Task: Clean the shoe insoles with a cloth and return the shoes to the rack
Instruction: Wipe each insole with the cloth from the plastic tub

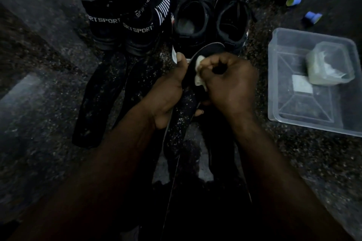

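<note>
One dark insole [187, 101], flecked with pale specks, was held off the floor just to the left of the clear plastic tub [305, 125]. The left hand [168, 92] gripped it from the side away from the tub, thumb lying up along its edge and fingers curled round beneath. The right hand [229, 82], on the side nearer the tub, was clenched round a small white cloth [198, 80] and pressed it against the upper half of the insole. Only scraps of the cloth showed between the fingers.

Farther left of the tub, two more insoles [98, 100] lay side by side on the speckled floor [49, 64]. Beyond them stood a pair of black shoes marked SPORT [141, 25]. Between that pair and the tub stood a pair of black lace-up shoes [193, 15], their openings facing up, just past the tip of the held insole. Inside the tub, towards its far right corner, sat a small cloudy container [331, 64]. Beyond the tub lay a small blue object [312, 16], too dim to identify.
</note>
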Available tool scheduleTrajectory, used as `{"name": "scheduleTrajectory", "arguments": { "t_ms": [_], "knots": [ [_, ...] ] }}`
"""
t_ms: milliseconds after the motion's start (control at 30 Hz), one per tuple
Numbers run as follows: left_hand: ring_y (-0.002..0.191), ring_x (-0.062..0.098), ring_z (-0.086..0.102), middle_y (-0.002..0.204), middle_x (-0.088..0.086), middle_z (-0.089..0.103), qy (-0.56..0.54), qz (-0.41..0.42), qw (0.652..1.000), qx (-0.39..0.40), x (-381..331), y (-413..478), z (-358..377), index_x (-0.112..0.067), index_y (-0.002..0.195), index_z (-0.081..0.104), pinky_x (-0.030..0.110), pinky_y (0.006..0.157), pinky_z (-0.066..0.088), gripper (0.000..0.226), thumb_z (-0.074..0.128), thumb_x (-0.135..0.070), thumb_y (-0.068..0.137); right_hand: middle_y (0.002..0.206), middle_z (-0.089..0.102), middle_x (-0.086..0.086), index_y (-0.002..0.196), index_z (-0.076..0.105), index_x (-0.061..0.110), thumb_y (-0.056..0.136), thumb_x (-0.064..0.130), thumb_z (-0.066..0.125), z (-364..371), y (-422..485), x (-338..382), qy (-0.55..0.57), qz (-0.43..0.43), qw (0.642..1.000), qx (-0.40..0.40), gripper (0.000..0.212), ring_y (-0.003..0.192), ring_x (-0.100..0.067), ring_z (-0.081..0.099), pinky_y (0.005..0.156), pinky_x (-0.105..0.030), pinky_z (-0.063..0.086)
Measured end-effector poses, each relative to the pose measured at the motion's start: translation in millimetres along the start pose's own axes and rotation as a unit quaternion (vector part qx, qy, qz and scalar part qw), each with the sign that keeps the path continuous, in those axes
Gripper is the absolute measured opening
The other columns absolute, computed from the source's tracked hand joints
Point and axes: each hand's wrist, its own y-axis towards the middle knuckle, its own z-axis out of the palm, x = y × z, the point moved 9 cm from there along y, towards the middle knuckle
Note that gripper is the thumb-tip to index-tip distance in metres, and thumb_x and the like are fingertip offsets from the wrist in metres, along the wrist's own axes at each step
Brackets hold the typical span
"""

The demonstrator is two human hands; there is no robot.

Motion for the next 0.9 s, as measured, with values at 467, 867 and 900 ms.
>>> {"name": "scheduleTrajectory", "arguments": {
  "t_ms": [467, 867, 900],
  "knots": [
    [0.083, 0.035, 0.074, 0.091, 0.02, 0.075, -0.027, 0.014, 0.998, -0.052, 5, 9, -18, -0.008, 0.096, 0.077, 0.048, 0.079, 0.059, 0.08, 0.038, -0.078, 0.094, 0.064, 0.073, 0.008, 0.076, 0.076, 0.02, 0.09, 0.024, 0.078, 34, -10, -4, 0.028, 0.022, 0.988, 0.152, 0.014, 0.05, -0.014, 0.069, 0.051, -0.039, 0.06],
    [0.078, 0.033, 0.074, 0.081, 0.018, 0.074, 0.024, 0.012, 0.996, -0.083, 5, 11, -25, -0.003, 0.091, 0.073, 0.041, 0.079, 0.06, 0.093, 0.036, -0.088, 0.086, 0.065, 0.073, 0.012, 0.074, 0.076, 0.022, 0.087, 0.025, 0.08, 40, -9, 3, -0.028, -0.029, 0.98, 0.194, 0.014, 0.053, -0.003, 0.068, 0.056, -0.028, 0.057],
    [0.075, 0.033, 0.071, 0.079, 0.018, 0.071, 0.009, 0.012, 0.999, -0.049, 7, 13, -20, -0.002, 0.092, 0.071, 0.042, 0.078, 0.058, 0.096, 0.037, -0.092, 0.081, 0.064, 0.073, 0.012, 0.074, 0.075, 0.021, 0.088, 0.027, 0.078, 35, -8, 0, -0.019, -0.013, 0.983, 0.183, 0.016, 0.051, -0.007, 0.069, 0.055, -0.033, 0.06]
  ]
}}
